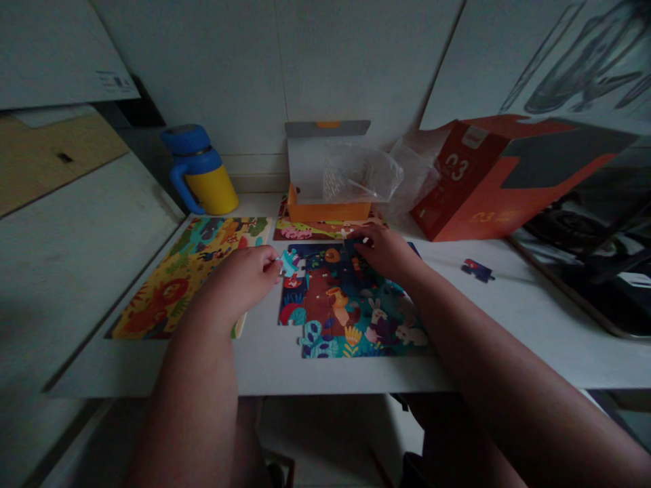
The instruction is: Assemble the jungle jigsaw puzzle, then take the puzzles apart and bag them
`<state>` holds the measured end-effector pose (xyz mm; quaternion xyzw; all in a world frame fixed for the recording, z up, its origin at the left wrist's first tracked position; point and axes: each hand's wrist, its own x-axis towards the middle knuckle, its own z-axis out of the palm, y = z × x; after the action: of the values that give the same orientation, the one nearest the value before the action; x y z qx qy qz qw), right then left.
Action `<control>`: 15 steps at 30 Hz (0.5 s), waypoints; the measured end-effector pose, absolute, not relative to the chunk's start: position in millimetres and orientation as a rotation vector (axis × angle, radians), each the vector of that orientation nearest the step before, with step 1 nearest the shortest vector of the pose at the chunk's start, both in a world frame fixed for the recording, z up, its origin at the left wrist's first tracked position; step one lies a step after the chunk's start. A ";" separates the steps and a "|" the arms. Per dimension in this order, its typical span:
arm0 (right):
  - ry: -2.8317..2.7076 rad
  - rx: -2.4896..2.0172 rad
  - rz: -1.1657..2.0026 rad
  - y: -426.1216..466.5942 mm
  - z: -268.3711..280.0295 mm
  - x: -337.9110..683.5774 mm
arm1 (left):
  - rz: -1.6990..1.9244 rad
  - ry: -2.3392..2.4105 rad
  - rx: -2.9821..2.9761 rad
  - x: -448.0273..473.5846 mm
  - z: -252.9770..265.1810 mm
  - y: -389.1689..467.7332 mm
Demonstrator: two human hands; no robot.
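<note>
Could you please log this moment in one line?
left hand: pinching turquoise puzzle piece; right hand: at far edge of jigsaw; loose puzzle piece: on table

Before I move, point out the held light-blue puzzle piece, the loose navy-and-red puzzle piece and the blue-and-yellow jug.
Held light-blue puzzle piece [290, 262]: head view, printed face.
Loose navy-and-red puzzle piece [477, 270]: head view, printed middle.
Blue-and-yellow jug [212, 190]: head view, yellow body.

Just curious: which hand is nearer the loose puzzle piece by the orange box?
Right. The right hand, at the far edge of the puzzle, is left of the loose piece; the left hand is farther left.
</note>
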<state>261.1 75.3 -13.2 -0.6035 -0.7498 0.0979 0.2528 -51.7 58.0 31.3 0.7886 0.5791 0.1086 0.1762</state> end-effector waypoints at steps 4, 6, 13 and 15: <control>-2.125 -1.610 0.192 74.6 -18.9 260.0 | 0.292 1.655 2.215 -51.5 30.7 58.1; -2.132 -1.617 0.173 73.9 -21.1 259.8 | 0.295 1.649 2.213 -52.0 30.4 58.3; -2.162 -1.632 0.134 72.9 -22.3 258.5 | 0.311 1.652 2.234 -51.8 32.0 58.7; -2.170 -1.637 0.142 72.1 -20.6 257.3 | 0.326 1.647 2.218 -52.3 30.8 59.6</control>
<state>257.3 72.1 -20.6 -0.5883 -0.7797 0.0510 0.2082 -52.3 59.6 30.8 0.7845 0.5824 0.1155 0.1789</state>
